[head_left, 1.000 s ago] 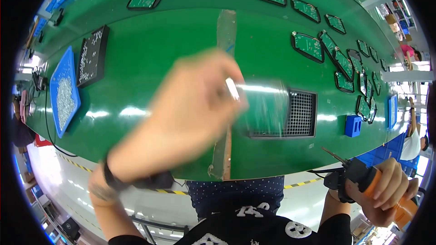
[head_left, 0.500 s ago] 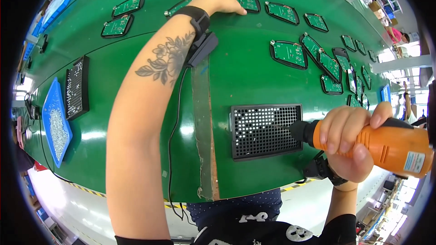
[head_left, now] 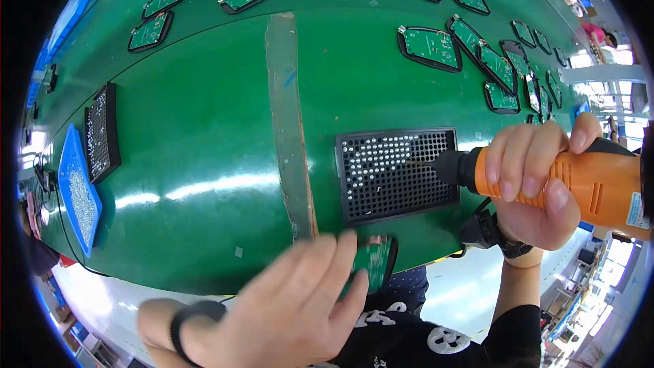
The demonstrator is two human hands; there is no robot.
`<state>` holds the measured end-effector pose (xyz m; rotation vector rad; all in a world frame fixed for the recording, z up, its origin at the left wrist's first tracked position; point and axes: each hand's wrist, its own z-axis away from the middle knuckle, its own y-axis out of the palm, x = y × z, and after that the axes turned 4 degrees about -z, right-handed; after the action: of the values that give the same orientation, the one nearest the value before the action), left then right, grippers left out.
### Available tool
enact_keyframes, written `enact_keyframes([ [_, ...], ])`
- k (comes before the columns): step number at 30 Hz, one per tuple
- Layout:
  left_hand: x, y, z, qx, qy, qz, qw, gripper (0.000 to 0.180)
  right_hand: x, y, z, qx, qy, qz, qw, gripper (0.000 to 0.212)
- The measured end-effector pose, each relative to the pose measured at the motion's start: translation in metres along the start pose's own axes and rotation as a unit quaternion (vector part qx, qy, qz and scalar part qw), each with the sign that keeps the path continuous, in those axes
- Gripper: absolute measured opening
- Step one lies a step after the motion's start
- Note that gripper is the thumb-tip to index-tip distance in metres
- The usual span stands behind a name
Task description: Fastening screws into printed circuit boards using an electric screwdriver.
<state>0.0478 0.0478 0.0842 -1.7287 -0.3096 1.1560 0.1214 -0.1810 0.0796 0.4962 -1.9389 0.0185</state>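
My left hand (head_left: 293,300), slightly blurred, is closed on a green circuit board (head_left: 377,262) set in a black housing, near the table's front edge. My right hand (head_left: 535,184) wraps around an orange electric screwdriver (head_left: 589,180) with a black nose, lying roughly level and pointing left. Its thin bit reaches over a black perforated tray (head_left: 436,199); whether it touches a screw I cannot tell. Small silver screws (head_left: 381,153) stand in the tray's upper and left holes, and a few lie loose lower down.
More housed circuit boards (head_left: 429,48) lie along the far side and crowd together at the right. At the left are a blue bin (head_left: 83,204) of small silver parts and a second black tray (head_left: 102,133). A worn strip (head_left: 283,95) crosses the green table.
My left hand has come back from the far side to the front edge, bringing a circuit board from there. My right hand still holds the screwdriver over the tray.
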Motion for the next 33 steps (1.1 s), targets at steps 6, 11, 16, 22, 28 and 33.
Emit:
enact_keyframes([
  [6, 0.015, 0.065, 0.029, -0.012, 0.036, 0.009, 0.999, 0.039, -0.006, 0.005, 0.0, 0.004, 0.015, 0.004, 1.0, 0.026],
  [11, 0.008, 0.086, 0.027, -0.061, -0.012, 0.034, 0.998, 0.039, -0.006, 0.003, 0.0, 0.017, 0.017, 0.015, 1.0, 0.027],
  [16, 0.007, 0.094, 0.02, -0.077, -0.031, 0.052, 0.995, 0.038, -0.005, -0.003, 0.002, 0.047, 0.008, 0.029, 0.998, 0.028],
  [22, 0.012, 0.098, 0.017, -0.107, -0.007, 0.047, 0.993, 0.032, 0.017, -0.016, 0.023, 0.196, -0.111, -0.097, 0.969, 0.004],
  [28, 0.011, 0.097, 0.013, -0.126, 0.0, 0.065, 0.99, 0.025, 0.026, 0.016, 0.057, 0.27, -0.149, -0.194, 0.931, 0.018],
  [33, 0.017, 0.101, 0.023, -0.116, -0.019, 0.068, 0.991, 0.024, 0.019, 0.037, 0.081, 0.13, -0.061, -0.109, 0.984, 0.024],
])
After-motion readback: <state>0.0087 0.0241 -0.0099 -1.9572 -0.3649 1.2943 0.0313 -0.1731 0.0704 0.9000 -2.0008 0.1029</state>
